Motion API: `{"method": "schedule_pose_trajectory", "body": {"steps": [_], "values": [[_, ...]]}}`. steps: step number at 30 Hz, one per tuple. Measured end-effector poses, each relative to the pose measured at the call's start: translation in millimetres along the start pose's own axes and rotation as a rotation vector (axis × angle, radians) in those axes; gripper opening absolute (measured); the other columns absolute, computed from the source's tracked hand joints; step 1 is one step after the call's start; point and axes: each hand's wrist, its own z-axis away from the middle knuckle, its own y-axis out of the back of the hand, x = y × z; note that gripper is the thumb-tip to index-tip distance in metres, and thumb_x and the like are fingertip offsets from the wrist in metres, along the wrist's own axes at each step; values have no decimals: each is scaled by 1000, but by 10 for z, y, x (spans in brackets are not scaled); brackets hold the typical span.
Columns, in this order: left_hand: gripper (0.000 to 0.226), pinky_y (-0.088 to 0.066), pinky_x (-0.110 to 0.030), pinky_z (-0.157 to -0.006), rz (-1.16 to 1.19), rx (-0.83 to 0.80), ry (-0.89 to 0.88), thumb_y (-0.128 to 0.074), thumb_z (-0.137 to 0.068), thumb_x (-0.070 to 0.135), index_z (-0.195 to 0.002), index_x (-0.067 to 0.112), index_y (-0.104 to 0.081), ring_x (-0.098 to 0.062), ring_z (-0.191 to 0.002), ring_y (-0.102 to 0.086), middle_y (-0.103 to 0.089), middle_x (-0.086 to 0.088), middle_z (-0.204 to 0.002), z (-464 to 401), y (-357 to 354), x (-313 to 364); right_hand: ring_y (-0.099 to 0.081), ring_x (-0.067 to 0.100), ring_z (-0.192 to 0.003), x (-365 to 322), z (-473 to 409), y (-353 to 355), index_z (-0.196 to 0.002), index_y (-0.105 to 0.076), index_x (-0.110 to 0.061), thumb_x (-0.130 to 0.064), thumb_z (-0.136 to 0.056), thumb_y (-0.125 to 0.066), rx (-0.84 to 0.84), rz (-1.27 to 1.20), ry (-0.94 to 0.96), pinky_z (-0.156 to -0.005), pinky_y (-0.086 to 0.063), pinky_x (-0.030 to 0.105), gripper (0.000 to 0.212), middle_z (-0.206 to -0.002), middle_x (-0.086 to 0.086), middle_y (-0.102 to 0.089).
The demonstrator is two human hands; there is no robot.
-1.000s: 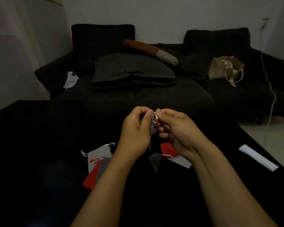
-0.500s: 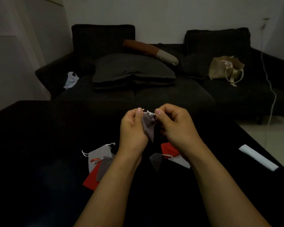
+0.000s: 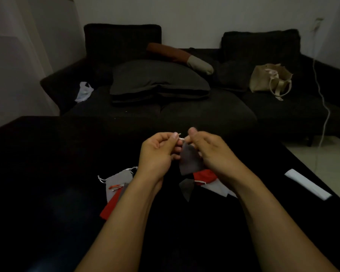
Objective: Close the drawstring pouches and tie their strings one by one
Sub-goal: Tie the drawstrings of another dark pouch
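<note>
Both hands pinch the white string (image 3: pixel 180 136) at the mouth of a dark grey pouch (image 3: pixel 189 161), held up above the black table (image 3: pixel 47 154). On one side the left hand (image 3: pixel 157 154) has thumb and forefinger pressed together on the string's end, its other fingers curled in toward the palm. Opposite it, the right hand (image 3: pixel 210 152) nips the string from the other side, thumb raised on top and fingers curled against the pouch's upper edge. Between the two hands the pouch hangs down with its mouth gathered, its lower part loose and slightly crumpled.

Directly beneath the grip, on the table, lie more pouches: a red pouch (image 3: pixel 204 175) just under the right wrist, a white pouch (image 3: pixel 218 189) partly tucked below it, and a small dark pouch (image 3: pixel 186 188) beside them. Further out, to the left of the left forearm, rests a light grey pouch (image 3: pixel 118 181) with white strings at its mouth, overlapping another red pouch (image 3: pixel 111 207) and a further dark one whose outline is hard to make out. Well off to the right of the grip, near the table's edge, lies a white oblong object (image 3: pixel 307 183).

Beyond the hands stands a dark sofa (image 3: pixel 185 114) carrying a grey cushion (image 3: pixel 157 79), a brown and cream bolster (image 3: pixel 181 57) and a beige tote bag (image 3: pixel 269 79).
</note>
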Motion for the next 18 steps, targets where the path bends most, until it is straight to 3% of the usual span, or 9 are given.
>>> {"method": "schedule_pose_trajectory", "body": {"steps": [4, 7, 9, 11, 16, 18], "values": [[20, -52, -21, -53, -61, -36, 104, -58, -98, 26, -97, 9, -69, -7, -62, -67, -72, -1, -73, -31, 63, -46, -62, 16, -77, 182, -73, -64, -99, -68, 6, -10, -91, -66, -64, -81, -72, -66, -51, 22, 19, -84, 13, -68], [26, -56, -33, -71, -604, 18, 17, -58, -97, 39, -93, 16, -69, -14, -75, -68, -72, 2, -79, -132, 256, -102, -62, 13, -69, 418, -209, -169, -84, -70, -8, -19, -85, -75, -27, 189, -161, -64, -49, 26, 12, -72, 4, -67], [21, -54, -35, -80, -989, 18, 11, -60, -94, 41, -91, 22, -67, -16, -84, -65, -69, 1, -88, -161, 411, -107, -65, 13, -72, 540, -272, -264, -86, -72, -11, -26, -84, -76, -45, 256, -200, -67, -52, 27, 16, -76, 5, -71], [20, -53, -37, -86, -1152, -39, 111, -67, -89, 40, -98, 23, -65, -19, -93, -63, -67, -2, -100, -190, 574, -107, -65, 10, -75, 633, -299, -336, -88, -74, -10, -28, -84, -76, -75, 268, -191, -71, -52, 26, 18, -83, 6, -73], [82, -48, -47, -102, -1348, -173, 330, -88, -62, 46, -133, 24, -51, -29, -125, -49, -49, -5, -135, -181, 916, -129, -64, 23, -101, 635, -278, -327, -103, -67, -21, -35, -86, -70, -24, 946, -203, -81, -52, 35, 22, -106, 4, -68], [96, -48, -51, -101, -1388, -172, 391, -92, -51, 48, -134, 28, -48, -33, -129, -44, -43, -5, -138, -172, 1033, -115, -57, 25, -109, 507, -256, -378, -110, -65, -22, -39, -87, -68, 73, 1045, -59, -85, -51, 37, 29, -115, 3, -62]]}}
